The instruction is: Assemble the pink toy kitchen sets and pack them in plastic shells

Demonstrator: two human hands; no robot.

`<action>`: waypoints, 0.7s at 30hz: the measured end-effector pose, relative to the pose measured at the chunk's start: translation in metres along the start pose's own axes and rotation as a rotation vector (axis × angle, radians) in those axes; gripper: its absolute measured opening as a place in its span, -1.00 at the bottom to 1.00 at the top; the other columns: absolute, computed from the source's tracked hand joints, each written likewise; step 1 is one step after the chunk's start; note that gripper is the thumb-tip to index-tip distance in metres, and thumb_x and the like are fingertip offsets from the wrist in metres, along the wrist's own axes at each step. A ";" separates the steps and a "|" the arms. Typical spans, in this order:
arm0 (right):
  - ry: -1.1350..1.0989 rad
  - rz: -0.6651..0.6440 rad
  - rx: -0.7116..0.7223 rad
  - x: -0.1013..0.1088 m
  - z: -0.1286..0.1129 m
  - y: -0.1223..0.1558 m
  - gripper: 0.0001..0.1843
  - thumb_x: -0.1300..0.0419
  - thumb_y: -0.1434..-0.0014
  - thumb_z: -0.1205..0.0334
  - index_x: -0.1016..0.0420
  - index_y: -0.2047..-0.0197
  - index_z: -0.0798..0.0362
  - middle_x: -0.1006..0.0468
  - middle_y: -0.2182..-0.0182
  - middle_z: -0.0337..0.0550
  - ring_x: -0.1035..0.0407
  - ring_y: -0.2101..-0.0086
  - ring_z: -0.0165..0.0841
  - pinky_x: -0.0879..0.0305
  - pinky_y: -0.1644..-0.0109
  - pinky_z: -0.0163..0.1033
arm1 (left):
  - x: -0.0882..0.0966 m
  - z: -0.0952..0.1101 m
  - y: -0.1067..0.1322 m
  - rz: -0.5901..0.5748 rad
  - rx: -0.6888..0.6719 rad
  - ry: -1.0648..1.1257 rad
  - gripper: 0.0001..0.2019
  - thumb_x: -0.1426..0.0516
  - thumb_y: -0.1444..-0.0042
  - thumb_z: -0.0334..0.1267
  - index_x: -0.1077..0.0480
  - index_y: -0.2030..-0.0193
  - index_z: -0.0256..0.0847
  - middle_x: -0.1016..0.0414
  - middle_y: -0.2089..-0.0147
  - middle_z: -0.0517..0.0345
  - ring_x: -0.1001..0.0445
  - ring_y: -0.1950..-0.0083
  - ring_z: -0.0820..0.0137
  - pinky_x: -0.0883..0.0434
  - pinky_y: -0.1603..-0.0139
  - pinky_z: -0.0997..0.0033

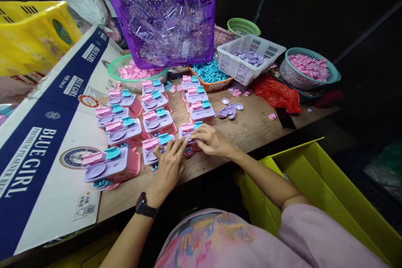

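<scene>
My left hand (171, 161), with a black watch on its wrist, lies with fingers stretched over the gap between two small plastic toy units. Its thumb side is by the purple dish of the left unit (150, 153). My right hand (212, 140) has its fingers bent together at the purple top of the other toy unit (187, 127); what they pinch is hidden. Each unit has a pink base, a lilac top, and pink and turquoise upright pieces. Several similar toy units (124, 132) stand in rows to the left and behind. Loose purple dishes (228, 112) lie right of the rows.
A purple basket (214, 21) of clear plastic parts is tilted behind the rows. Around it are a green bowl (114, 69), a white basket (226, 58) and a teal basket (335, 76) of parts. A flattened carton (47, 142) covers the left; a phone (285, 119) lies right.
</scene>
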State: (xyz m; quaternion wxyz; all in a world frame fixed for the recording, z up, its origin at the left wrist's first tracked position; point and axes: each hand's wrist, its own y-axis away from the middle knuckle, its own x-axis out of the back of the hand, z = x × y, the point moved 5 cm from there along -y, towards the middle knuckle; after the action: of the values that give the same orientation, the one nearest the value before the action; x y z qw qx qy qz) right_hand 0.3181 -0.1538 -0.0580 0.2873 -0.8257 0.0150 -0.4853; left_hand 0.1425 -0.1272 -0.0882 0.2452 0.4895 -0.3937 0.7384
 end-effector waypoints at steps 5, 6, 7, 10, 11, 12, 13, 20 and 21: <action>0.089 0.291 -0.369 0.030 0.094 0.022 -0.63 -0.05 -0.20 0.52 -0.62 0.09 0.07 -0.64 0.16 0.00 -0.46 0.08 -0.16 -0.38 -0.11 -0.05 | 0.000 0.012 -0.001 0.045 -0.044 0.014 -0.23 -0.02 0.02 -0.63 -0.25 -0.40 -0.20 -0.48 -0.29 -0.16 -0.40 -0.24 0.03 -0.16 -0.22 -0.07; 0.111 0.241 -0.408 0.024 0.112 0.026 -0.61 -0.04 -0.16 0.55 -0.62 0.12 0.10 -0.64 0.18 0.01 -0.47 0.10 -0.15 -0.39 -0.09 -0.05 | 0.000 0.015 -0.001 0.045 -0.053 0.017 -0.25 -0.02 0.00 -0.63 -0.26 -0.39 -0.21 -0.48 -0.27 -0.16 -0.41 -0.24 0.04 -0.17 -0.21 -0.06; 0.129 0.183 -0.432 0.017 0.127 0.029 -0.60 -0.03 -0.13 0.56 -0.63 0.11 0.13 -0.64 0.20 0.04 -0.47 0.11 -0.15 -0.40 -0.09 -0.05 | 0.000 0.017 -0.002 0.045 -0.061 0.019 -0.26 -0.02 -0.02 -0.62 -0.25 -0.39 -0.21 -0.49 -0.26 -0.17 -0.41 -0.23 0.04 -0.17 -0.20 -0.05; 0.204 0.119 -0.472 0.000 0.161 0.034 -0.52 -0.01 -0.10 0.61 -0.61 0.01 0.25 -0.62 0.16 0.16 -0.45 0.09 -0.11 -0.38 -0.12 0.00 | 0.001 0.021 -0.003 0.072 -0.069 0.025 -0.29 -0.02 -0.07 -0.63 -0.23 -0.40 -0.21 -0.49 -0.25 -0.15 -0.41 -0.21 0.06 -0.17 -0.17 -0.03; 0.227 0.125 -0.469 -0.002 0.168 0.034 -0.50 -0.01 -0.09 0.62 -0.60 -0.02 0.28 -0.61 0.13 0.19 -0.43 0.06 -0.10 -0.37 -0.13 0.02 | 0.003 0.022 -0.003 0.091 -0.067 0.031 -0.30 -0.01 -0.09 -0.64 -0.22 -0.40 -0.19 -0.50 -0.23 -0.14 -0.42 -0.19 0.07 -0.18 -0.16 -0.02; 0.238 0.124 -0.455 -0.003 0.173 0.032 -0.48 -0.01 -0.09 0.63 -0.59 -0.04 0.28 -0.60 0.10 0.20 -0.41 0.04 -0.10 -0.36 -0.15 0.02 | 0.006 0.022 -0.004 0.114 -0.067 0.039 -0.31 -0.01 -0.11 -0.64 -0.22 -0.39 -0.17 -0.52 -0.21 -0.12 -0.43 -0.17 0.09 -0.19 -0.14 -0.01; 0.240 0.111 -0.429 -0.004 0.178 0.030 -0.48 -0.02 -0.09 0.63 -0.59 -0.05 0.25 -0.59 0.06 0.19 -0.39 0.01 -0.10 -0.34 -0.16 0.02 | 0.009 0.022 -0.004 0.140 -0.068 0.047 -0.33 -0.01 -0.13 -0.64 -0.22 -0.39 -0.15 -0.53 -0.18 -0.11 -0.43 -0.15 0.11 -0.20 -0.13 0.01; 0.233 -0.071 -0.237 -0.003 0.185 0.010 -0.80 -0.17 -0.27 0.47 -0.62 0.14 0.15 -0.55 0.02 0.11 -0.34 0.03 -0.16 -0.30 -0.10 -0.06 | 0.049 0.017 -0.039 0.205 -0.158 0.056 -0.50 -0.03 -0.20 -0.57 -0.37 -0.26 -0.16 -0.54 -0.13 -0.07 -0.41 -0.12 0.12 -0.27 -0.09 0.04; 0.245 -0.065 -0.219 -0.001 0.180 0.010 -0.85 -0.19 -0.29 0.43 -0.61 0.16 0.14 -0.56 0.03 0.11 -0.34 0.03 -0.15 -0.29 -0.10 -0.06 | 0.054 0.014 -0.050 0.193 -0.162 0.051 -0.52 -0.03 -0.20 -0.56 -0.40 -0.23 -0.18 -0.55 -0.12 -0.06 -0.40 -0.12 0.11 -0.28 -0.08 0.04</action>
State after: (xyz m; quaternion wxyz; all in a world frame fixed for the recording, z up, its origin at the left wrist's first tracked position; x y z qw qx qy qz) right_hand 0.4665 -0.0789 -0.1289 0.1759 -0.7866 0.0761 -0.5870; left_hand 0.1656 -0.1118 -0.0187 0.2217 0.4089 -0.4908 0.7367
